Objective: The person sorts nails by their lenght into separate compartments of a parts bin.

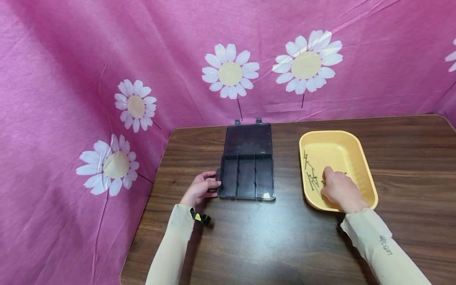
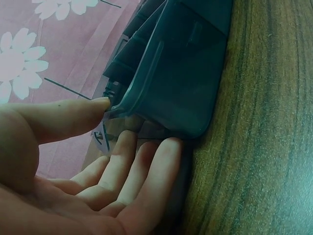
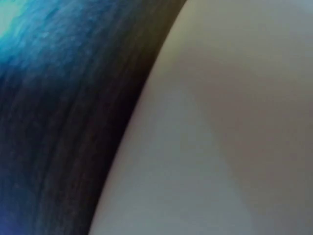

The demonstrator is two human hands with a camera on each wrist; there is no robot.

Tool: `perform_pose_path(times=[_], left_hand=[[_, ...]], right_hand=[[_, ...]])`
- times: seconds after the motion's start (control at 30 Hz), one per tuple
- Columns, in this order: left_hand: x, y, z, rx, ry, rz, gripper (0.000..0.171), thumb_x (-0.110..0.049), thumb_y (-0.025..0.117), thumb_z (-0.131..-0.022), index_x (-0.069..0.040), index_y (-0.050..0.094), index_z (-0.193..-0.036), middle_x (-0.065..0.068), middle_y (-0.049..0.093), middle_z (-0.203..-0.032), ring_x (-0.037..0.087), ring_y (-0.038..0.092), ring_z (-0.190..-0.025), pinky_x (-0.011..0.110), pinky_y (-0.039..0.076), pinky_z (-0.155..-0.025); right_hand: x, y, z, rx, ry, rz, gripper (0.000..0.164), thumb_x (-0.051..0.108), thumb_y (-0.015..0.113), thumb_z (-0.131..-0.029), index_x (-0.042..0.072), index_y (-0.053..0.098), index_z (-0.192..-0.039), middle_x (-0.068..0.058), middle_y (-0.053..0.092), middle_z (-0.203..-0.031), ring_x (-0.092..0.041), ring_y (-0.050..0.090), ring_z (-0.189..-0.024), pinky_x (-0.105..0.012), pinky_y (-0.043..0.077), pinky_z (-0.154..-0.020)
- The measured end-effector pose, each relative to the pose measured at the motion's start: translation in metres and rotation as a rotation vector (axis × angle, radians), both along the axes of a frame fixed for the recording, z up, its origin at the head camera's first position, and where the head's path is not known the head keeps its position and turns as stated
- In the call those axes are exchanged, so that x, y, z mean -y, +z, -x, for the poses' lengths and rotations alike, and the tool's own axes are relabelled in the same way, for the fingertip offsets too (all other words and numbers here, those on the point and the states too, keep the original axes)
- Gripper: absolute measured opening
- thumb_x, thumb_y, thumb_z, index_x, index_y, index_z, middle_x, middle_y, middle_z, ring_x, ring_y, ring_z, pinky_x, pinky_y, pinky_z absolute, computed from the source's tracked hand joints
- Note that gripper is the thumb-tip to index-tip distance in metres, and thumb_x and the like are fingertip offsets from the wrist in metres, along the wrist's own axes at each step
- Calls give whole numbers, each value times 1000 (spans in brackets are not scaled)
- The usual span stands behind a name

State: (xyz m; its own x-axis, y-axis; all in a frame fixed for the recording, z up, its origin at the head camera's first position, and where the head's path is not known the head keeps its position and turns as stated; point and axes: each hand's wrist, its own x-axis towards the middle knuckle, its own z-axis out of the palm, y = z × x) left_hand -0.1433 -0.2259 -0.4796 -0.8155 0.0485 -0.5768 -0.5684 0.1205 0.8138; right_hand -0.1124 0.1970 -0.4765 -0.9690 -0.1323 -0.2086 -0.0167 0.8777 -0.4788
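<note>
Now, nearest on the brown table (image 1: 256, 245), two pale sleeves (image 1: 171, 245) stretch forward. The right hand (image 1: 340, 190) dips into the yellow tray (image 1: 329, 152), fingers bent downward; whether they grip anything, I can't tell. The left hand (image 1: 198, 190) pinches the left side of the black box (image 1: 264, 178), thumb up at the rim, fingers lower down. Thin metal fasteners (image 1: 313, 180) lie along the tray's left side, beside the right hand. Farther back, the box's lid (image 1: 248, 139) lies open, and behind the table hangs pink cloth (image 1: 171, 47) with white daisies (image 1: 229, 73)
</note>
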Motion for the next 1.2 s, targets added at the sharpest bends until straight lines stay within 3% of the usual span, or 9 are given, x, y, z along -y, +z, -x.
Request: perform_pose_path(times=[0.57, 0.9, 1.2], left_hand=[[-1, -1, -1, -3, -9, 1, 58, 0, 64, -87, -1, 38, -139, 17, 62, -119, 13, 64, -78, 30, 58, -64], [-1, -1, 0, 7, 16, -3, 57, 2, 64, -86, -4, 41, -138, 15, 63, -116, 14, 64, -77, 30, 58, -62], [0, -1, -1, 3, 23, 5, 57, 2, 65, -86, -4, 42, -137, 15, 63, -114, 15, 65, -77, 32, 58, -63]], right_hand=[[-3, -9, -1, -78, 8, 2, 21, 3, 60, -68, 3, 50, -87, -13, 53, -76, -30, 52, -66, -42, 41, -55], [-4, -5, 1, -43, -11, 15, 21, 5, 57, -69, 3, 49, -87, -13, 52, -77, -29, 51, -68, -36, 39, -56], [-7, 0, 2, -76, -43, 60, 17, 9, 58, -72, 6, 47, -84, -9, 48, -75, -27, 47, -72, -30, 34, -59]])
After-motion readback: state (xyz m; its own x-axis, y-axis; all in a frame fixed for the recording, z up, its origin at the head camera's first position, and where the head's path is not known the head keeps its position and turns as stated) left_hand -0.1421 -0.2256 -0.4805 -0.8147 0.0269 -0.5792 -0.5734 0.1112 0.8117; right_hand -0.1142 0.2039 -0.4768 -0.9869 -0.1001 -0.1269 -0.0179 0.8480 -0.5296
